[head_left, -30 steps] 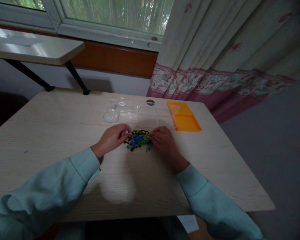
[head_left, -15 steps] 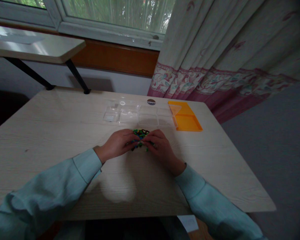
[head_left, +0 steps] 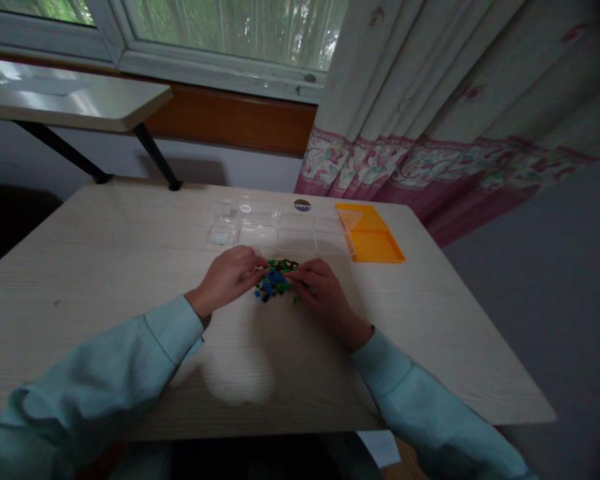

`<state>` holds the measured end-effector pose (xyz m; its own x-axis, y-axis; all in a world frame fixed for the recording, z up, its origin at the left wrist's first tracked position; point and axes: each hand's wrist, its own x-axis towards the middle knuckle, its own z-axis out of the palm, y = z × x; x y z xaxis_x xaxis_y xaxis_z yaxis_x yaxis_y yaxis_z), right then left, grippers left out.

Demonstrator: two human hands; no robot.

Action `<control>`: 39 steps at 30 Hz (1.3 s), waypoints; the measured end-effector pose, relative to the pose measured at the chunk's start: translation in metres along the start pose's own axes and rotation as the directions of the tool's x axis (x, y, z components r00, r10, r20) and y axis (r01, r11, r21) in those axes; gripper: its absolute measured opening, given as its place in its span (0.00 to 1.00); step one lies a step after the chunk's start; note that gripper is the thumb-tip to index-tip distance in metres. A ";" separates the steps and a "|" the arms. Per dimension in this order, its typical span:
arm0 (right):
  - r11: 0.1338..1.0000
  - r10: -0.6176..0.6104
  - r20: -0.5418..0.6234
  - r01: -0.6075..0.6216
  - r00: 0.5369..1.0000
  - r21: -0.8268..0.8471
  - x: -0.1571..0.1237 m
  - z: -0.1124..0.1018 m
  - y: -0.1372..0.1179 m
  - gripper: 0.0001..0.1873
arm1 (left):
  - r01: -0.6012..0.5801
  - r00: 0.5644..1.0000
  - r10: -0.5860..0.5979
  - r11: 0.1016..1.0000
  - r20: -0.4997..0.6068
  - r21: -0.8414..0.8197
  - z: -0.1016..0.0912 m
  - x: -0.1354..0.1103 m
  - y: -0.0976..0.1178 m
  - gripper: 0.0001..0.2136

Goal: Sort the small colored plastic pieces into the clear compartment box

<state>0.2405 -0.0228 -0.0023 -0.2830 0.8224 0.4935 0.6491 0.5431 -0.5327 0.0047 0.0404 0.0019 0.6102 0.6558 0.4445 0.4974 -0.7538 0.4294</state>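
A small heap of green, blue, dark and yellow plastic pieces (head_left: 276,281) lies on the table between my hands; they look like little building bricks. My left hand (head_left: 233,275) is at the heap's left side, thumb and fingers pinched together at its edge. From the right, my right hand (head_left: 323,288) reaches in, its fingertips closed over the pile's right part. Whatever either pinch holds is too small to make out. Just beyond the heap lies a clear plastic tray (head_left: 297,251) with several compartments.
An orange tray (head_left: 379,245) lies at the back right, partly under a clear corner. Behind the clear tray is a small round dark sticker (head_left: 303,205). A raised shelf (head_left: 110,110) on black legs stands at the back left. The curtain (head_left: 370,157) hangs behind the table.
My left hand has drawn back a little to the left and away from my right fingertips, uncovering more blue pieces. My right hand has barely moved.
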 end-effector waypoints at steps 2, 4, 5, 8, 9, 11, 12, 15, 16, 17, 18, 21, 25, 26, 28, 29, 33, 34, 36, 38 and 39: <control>0.999 0.019 -0.015 -0.020 1.000 -0.025 0.000 -0.001 0.002 0.09 | 0.075 0.990 -0.070 0.997 -0.119 0.034 -0.005 0.002 -0.013 0.11; 0.998 0.044 -0.029 -0.045 0.999 -0.046 0.000 -0.001 0.004 0.09 | 0.177 0.958 -0.159 0.983 -0.237 0.054 -0.009 0.004 -0.027 0.11; 0.997 0.057 -0.033 -0.058 0.998 -0.053 0.001 0.000 0.005 0.09 | 0.222 0.938 -0.199 0.974 -0.284 0.051 -0.010 0.005 -0.032 0.11; 0.994 0.083 -0.037 -0.085 0.996 -0.067 0.001 0.000 0.007 0.09 | 0.306 0.898 -0.284 0.952 -0.336 0.013 -0.011 0.006 -0.043 0.11; 0.994 0.086 -0.042 -0.089 0.995 -0.070 0.001 0.000 0.007 0.09 | 0.318 0.895 -0.299 0.948 -0.332 0.000 -0.011 0.006 -0.043 0.11; 0.993 0.089 -0.050 -0.092 0.995 -0.077 0.001 0.001 0.008 0.08 | 0.328 0.893 -0.315 0.945 -0.323 -0.015 -0.011 0.006 -0.043 0.10; 0.992 0.092 -0.054 -0.096 0.994 -0.081 0.001 0.001 0.008 0.08 | 0.331 0.891 -0.318 0.944 -0.324 -0.018 -0.010 0.006 -0.043 0.10; 0.991 0.098 -0.040 -0.101 0.994 -0.087 0.001 0.001 0.010 0.08 | 0.338 0.886 -0.320 0.941 -0.337 -0.006 -0.009 0.006 -0.043 0.10; 0.991 0.096 -0.030 -0.098 0.995 -0.090 0.001 0.002 0.011 0.08 | 0.341 0.884 -0.321 0.940 -0.339 -0.001 -0.009 0.006 -0.044 0.10; 0.991 0.092 -0.019 -0.093 0.996 -0.096 0.001 0.002 0.011 0.07 | 0.342 0.884 -0.321 0.940 -0.338 0.002 -0.009 0.006 -0.045 0.10; 0.991 0.086 -0.006 -0.087 0.996 -0.105 0.000 0.002 0.011 0.06 | 0.342 0.885 -0.321 0.940 -0.337 0.004 -0.008 0.006 -0.045 0.10; 0.987 0.075 0.049 -0.067 0.996 -0.146 0.000 0.001 0.009 0.04 | 0.336 0.888 -0.315 0.942 -0.333 0.004 -0.007 0.005 -0.047 0.11; 0.980 0.057 0.095 -0.038 0.994 -0.195 0.000 -0.002 0.005 0.03 | 0.328 0.888 -0.310 0.945 -0.341 -0.004 -0.007 0.005 -0.046 0.11; 0.979 0.053 0.104 -0.031 0.993 -0.203 0.000 -0.002 0.004 0.04 | 0.323 0.889 -0.303 0.947 -0.344 -0.002 -0.006 0.005 -0.046 0.11; 0.976 0.047 0.123 -0.020 0.991 -0.215 0.000 -0.003 0.003 0.05 | 0.315 0.892 -0.294 0.949 -0.343 0.007 -0.006 0.005 -0.046 0.11; 0.975 0.047 0.131 -0.017 0.990 -0.220 0.000 -0.003 0.003 0.06 | 0.317 0.892 -0.294 0.949 -0.342 0.010 -0.006 0.005 -0.046 0.11; 0.972 0.034 0.161 0.005 0.986 -0.236 -0.001 -0.004 0.003 0.08 | 0.336 0.890 -0.312 0.942 -0.332 0.016 -0.005 0.005 -0.048 0.11; 0.971 0.027 0.164 0.013 0.986 -0.238 -0.001 -0.004 0.003 0.07 | 0.336 0.890 -0.310 0.942 -0.335 0.019 -0.005 0.005 -0.049 0.11; 0.972 0.012 0.159 0.026 0.987 -0.235 -0.001 -0.004 0.003 0.06 | 0.331 0.891 -0.303 0.943 -0.338 0.027 -0.005 0.005 -0.050 0.10; 0.973 0.006 0.146 0.028 0.989 -0.229 -0.001 -0.003 0.003 0.04 | 0.327 0.894 -0.296 0.944 -0.336 0.039 -0.005 0.005 -0.050 0.11; 0.974 0.005 0.140 0.026 0.990 -0.225 -0.001 -0.003 0.003 0.04 | 0.325 0.896 -0.292 0.945 -0.334 0.045 -0.005 0.005 -0.049 0.11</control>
<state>0.2451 -0.0219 -0.0023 -0.3755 0.8410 0.3895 0.7834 0.5126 -0.3515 -0.0201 0.0809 -0.0129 0.1957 0.8217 0.5353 0.6957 -0.5010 0.5148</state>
